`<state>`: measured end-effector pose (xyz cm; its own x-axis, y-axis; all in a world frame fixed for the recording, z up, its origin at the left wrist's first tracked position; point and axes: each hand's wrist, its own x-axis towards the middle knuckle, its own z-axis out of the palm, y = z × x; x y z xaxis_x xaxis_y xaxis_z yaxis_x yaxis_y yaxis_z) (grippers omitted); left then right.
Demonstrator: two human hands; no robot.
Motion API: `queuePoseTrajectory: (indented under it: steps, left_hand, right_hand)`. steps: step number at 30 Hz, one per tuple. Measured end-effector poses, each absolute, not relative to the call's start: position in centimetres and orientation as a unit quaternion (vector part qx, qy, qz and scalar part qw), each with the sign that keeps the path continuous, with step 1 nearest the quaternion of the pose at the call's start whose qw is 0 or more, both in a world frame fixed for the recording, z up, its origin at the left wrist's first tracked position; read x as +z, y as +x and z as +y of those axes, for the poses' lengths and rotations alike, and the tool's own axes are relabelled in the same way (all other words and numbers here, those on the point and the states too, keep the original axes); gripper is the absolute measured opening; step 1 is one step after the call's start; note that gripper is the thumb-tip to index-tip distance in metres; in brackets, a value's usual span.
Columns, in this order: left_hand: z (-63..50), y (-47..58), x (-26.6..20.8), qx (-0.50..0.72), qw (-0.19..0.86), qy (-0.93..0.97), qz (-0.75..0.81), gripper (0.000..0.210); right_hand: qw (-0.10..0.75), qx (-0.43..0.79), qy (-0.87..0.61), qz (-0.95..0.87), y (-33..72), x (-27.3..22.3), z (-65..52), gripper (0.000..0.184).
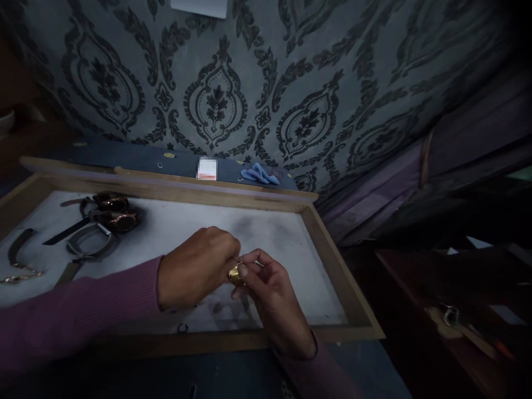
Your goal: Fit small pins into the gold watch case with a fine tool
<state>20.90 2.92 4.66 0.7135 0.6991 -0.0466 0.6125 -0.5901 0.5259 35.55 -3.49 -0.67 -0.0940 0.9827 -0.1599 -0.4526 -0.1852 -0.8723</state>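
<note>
Over a shallow wooden tray [344, 277] with a white bottom, both hands meet. My right hand [278, 293] pinches a small shiny gold watch case [236, 275] between thumb and fingers. Against its left side rests my left hand [199, 266], closed, back of the hand up; its fingertips are hidden, so what it grips there cannot be made out. A small dark ring-like piece [183, 328] lies near the tray's front edge, under the left forearm.
Several strapped watches [120, 220] and a grey strap [93, 244] lie at the tray's left, beside a gold-coloured chain [22, 275]. Behind the tray are a small white box [207, 168] and a blue cloth [260, 174]. Another watch [451, 316] lies on the dark red surface at right.
</note>
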Motion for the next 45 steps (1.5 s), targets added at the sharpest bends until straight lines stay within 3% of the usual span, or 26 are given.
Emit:
queuePoseTrajectory:
  steps: [10,18,27,39,45]
  left_hand:
    - [3.4,21.5,6.0,-0.001,0.211,0.917,0.338,0.021]
    - [3.5,21.8,7.1,-0.053,0.235,0.904,0.353,0.016]
    - [3.9,22.1,6.9,-0.064,0.235,0.915,0.320,0.019]
    - [4.0,21.5,5.9,-0.049,0.256,0.921,0.289,0.019]
    - [3.8,21.1,5.3,0.015,0.286,0.896,0.340,0.017]
  right_hand:
    - [0.533,0.638,-0.424,-0.360,35.5,-0.8,-3.6,0.022]
    - [0.515,0.641,-0.426,-0.378,35.6,-0.8,-3.7,0.023]
    - [0.502,0.639,-0.436,-0.386,35.5,-0.8,-3.7,0.031]
    - [0.483,0.655,-0.432,-0.390,35.4,-1.2,-3.9,0.028]
    - [0.498,0.635,-0.437,-0.397,35.4,-1.0,-3.8,0.030]
